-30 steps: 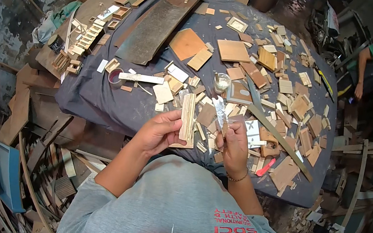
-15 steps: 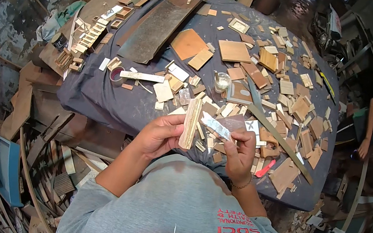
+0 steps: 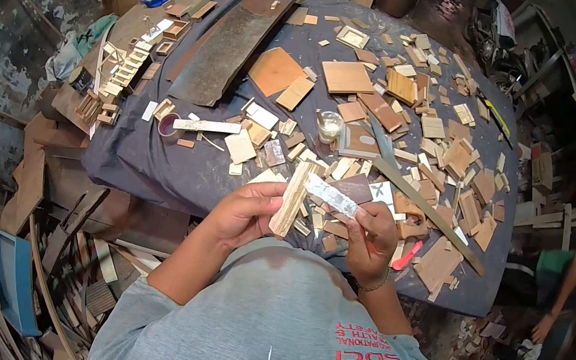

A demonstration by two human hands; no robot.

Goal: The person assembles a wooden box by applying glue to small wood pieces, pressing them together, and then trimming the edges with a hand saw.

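Observation:
My left hand (image 3: 241,212) grips a short wooden block (image 3: 289,206) between thumb and fingers, holding it tilted in front of my chest. Pinched in my right hand (image 3: 371,240) is a flat strip smeared with white (image 3: 332,195). The far end of that strip meets the upper part of the block. Both hands are over the near edge of the cloth-covered table (image 3: 132,166). A clear jar with whitish contents (image 3: 328,128) stands beyond them among wood offcuts.
A handsaw (image 3: 439,223) lies right of my hands, near a red object (image 3: 407,255). A large dark sheet (image 3: 229,50) lies farther back, with a tape roll (image 3: 167,126) to the left. At far right, another person's hand (image 3: 543,328) reaches low.
The block has tilted and the strip's end has come up against its upper part. The other person's arm at the right has moved lower. My view has shifted slightly.

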